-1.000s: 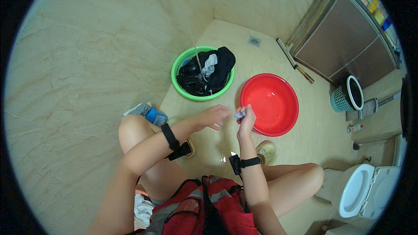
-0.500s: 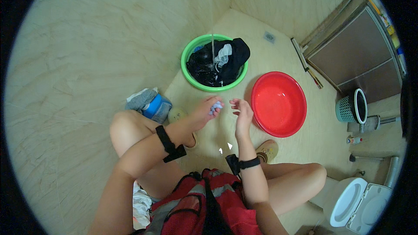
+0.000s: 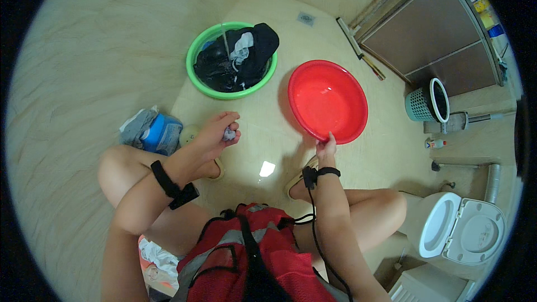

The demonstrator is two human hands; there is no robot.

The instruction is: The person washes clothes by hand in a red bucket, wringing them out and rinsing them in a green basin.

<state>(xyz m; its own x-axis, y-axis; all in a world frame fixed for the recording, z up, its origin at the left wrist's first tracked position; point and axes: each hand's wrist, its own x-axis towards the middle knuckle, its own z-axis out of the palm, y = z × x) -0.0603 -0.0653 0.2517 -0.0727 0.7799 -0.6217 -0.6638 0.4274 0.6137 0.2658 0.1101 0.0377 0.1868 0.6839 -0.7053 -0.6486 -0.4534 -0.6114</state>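
My left hand (image 3: 211, 133) is closed around a small crumpled pale lilac-grey cloth (image 3: 229, 133), only part of which shows between the fingers. With the thumb over its near rim, my right hand (image 3: 326, 148) grips a red basin (image 3: 330, 103). Inside, the basin holds no visible items. Beyond my left hand stands a green basin (image 3: 193, 75) filled with wet dark clothes (image 3: 218, 67). A pale grey-white cloth (image 3: 241, 48) lies on top of them, and a thin stream of water falls in.
A blue-and-grey package (image 3: 162, 133) sits by my left knee. A floor drain (image 3: 306, 19) and a squeegee (image 3: 352, 39) are at the far side. On the right are a teal basket (image 3: 418, 105), a small bottle (image 3: 435, 144) and a toilet (image 3: 439, 226). White cloth (image 3: 158, 254) lies at lower left.
My right hand has gone from hovering open between the basins to holding the red basin's near rim. My left hand still holds the cloth. The whole view has shifted.
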